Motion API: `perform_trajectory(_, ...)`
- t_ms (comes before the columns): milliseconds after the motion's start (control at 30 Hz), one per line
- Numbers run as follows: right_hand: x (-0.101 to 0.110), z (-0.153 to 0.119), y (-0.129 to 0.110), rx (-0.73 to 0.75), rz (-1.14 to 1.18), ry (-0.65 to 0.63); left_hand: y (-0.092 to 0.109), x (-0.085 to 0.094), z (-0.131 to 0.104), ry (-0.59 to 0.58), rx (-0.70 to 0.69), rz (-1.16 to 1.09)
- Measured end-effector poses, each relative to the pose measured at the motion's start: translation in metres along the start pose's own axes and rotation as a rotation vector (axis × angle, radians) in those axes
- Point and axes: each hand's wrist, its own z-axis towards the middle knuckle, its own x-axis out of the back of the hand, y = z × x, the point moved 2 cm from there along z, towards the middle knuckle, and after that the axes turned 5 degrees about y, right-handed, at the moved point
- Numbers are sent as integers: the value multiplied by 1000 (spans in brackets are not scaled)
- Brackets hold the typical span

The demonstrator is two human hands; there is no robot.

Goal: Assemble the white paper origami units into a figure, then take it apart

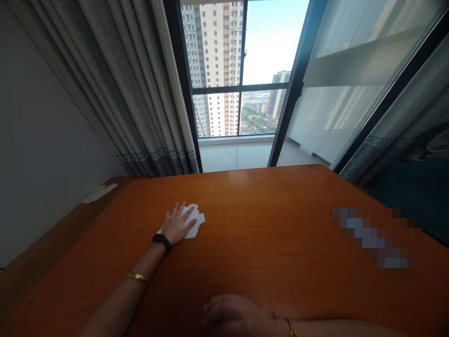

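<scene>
My left hand point(177, 223) lies flat with fingers spread on a white tissue point(196, 221), pressing it against the orange-brown wooden table point(259, 224). The tissue shows beyond the fingers and on the right side of the hand. A black band and a gold bangle circle that wrist and forearm. Near the bottom centre, my right hand point(233, 314) is dim and blurred above or on the table's near part, its fingers curled; whether anything is inside cannot be made out. A red string with a gold bead is on its wrist.
Another white tissue point(99, 193) lies on a ledge at the left by the wall. A pixelated strip point(368, 238) covers something on the table's right side. Behind the table are a grey curtain point(140, 93), glass doors and a window. Something dark stands at the far right.
</scene>
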Motion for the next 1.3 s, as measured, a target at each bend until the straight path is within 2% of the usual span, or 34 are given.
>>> perform_trajectory(100, 19, 9, 31, -175, -161, 139, 72, -7, -32, 12, -234, -127)
perform_trajectory(167, 31, 10, 51, -303, -319, 183, 109, -9, -44, 7, -346, -304)
perform_trajectory(200, 36, 9, 59, -345, -367, 172, 120, -8, -47, 13, -346, -434)
perform_trajectory(267, 45, 6, 74, -404, -405, 153, 129, -1, -47, 86, -271, -702)
perform_trajectory(333, 53, 1, 84, -451, -418, 169, 125, 9, -45, 187, -228, -840)
perform_trajectory(400, 59, -3, 91, -485, -429, 194, 114, 19, -45, 214, -250, -782)
perform_trajectory(500, 63, -5, 97, -511, -410, 233, 99, 21, -50, 95, -273, -608)
perform_trajectory(600, 67, -7, 100, -557, -382, 338, 94, 13, -53, 2, -263, -526)
perform_trajectory(733, 70, -11, 109, -609, -399, 345, 94, 8, -52, 41, -206, -479)
perform_trajectory(833, 72, -13, 117, -611, -385, 370, 96, 14, -53, 134, -185, -440)
perform_trajectory(900, 72, -12, 119, -575, -338, 401, 100, 20, -56, 171, -225, -430)
perform_trajectory(1000, 72, -11, 117, -525, -245, 437, 106, 22, -59, 116, -302, -452)
perform_trajectory(1067, 74, -11, 117, -531, -219, 474, 106, 22, -58, 93, -289, -493)
perform_trajectory(1133, 80, -8, 118, -566, -246, 533, 103, 24, -56, 160, -222, -569)
perform_trajectory(1200, 87, -1, 122, -609, -295, 579, 97, 29, -53, 312, -122, -667)
perform_trajectory(1300, 97, 20, 129, -712, -381, 546, 89, 37, -51, 525, 40, -781)
